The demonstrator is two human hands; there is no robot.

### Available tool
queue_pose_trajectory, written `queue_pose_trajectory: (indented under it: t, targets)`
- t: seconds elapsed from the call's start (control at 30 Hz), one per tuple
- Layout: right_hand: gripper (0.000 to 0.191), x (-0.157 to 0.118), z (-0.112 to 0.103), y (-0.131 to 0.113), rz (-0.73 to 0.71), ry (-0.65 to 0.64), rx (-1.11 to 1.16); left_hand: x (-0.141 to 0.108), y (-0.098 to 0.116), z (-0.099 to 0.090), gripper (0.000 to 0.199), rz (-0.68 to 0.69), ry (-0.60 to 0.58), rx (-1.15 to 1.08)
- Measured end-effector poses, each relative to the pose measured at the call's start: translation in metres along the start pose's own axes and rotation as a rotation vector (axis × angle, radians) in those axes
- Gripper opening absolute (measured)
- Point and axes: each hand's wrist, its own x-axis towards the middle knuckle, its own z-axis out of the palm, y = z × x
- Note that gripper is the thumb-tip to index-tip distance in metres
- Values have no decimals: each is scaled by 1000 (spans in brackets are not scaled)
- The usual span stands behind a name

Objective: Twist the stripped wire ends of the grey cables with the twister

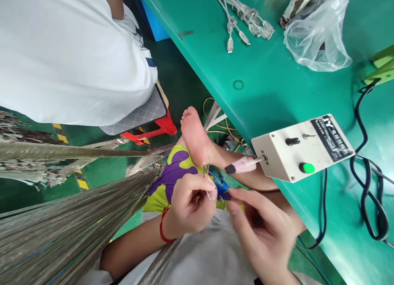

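Observation:
My left hand (193, 203), with a red cord bracelet at its wrist, pinches the end of a thin cable (209, 194) between thumb and forefinger. Fine red, green and dark wires (206, 169) stick out above the pinch. Beside it, my right hand (264, 227) is slightly blurred, its thumb and forefinger apart, with nothing visible between them. Just behind the fingertips lies a blue item (220, 183) on my lap, partly hidden. Beyond my right hand, a beige box (303, 147) with a green button stands at the table edge, its shaft ending in a pink-and-black tip (241, 165).
Long grey cables (76, 223) hang in a thick bundle at the left. On the green table (215, 71) lie USB cables (246, 20), a plastic bag (320, 35) and a black cord (367, 194). A person in white (74, 59) sits on a stool (150, 108) nearby.

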Motion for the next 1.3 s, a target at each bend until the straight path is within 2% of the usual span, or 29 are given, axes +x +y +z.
queue_pose_trajectory:
  t: [0.1,0.2,0.37,0.5,0.6,0.7,0.87,1.0,1.2,1.3]
  targets:
    - [8,11,19,-2,123,-11,224,1,3,0,25,55,-47,33]
    - [6,16,25,5,179,36,421,2,5,1,27,74,-84,82]
    - [18,17,22,10,221,27,482,2,7,2,19,53,-133,75]
    - [31,21,23,7,317,-37,556,-4,4,4,12,60,-135,21]
    - [35,24,24,4,377,-49,610,-12,1,4,18,18,-117,1]
    - [33,26,25,2,388,-61,647,-15,0,4,17,-11,-137,-59]
    - [31,28,26,5,396,-73,682,-9,0,3,1,-3,-182,-102]
    - [32,29,27,6,405,-55,684,-3,0,2,4,-3,-190,-108]
    - [29,30,25,5,379,-57,634,6,4,2,14,180,-256,82]
    - [23,25,22,13,305,-30,554,8,7,1,17,194,-236,128]
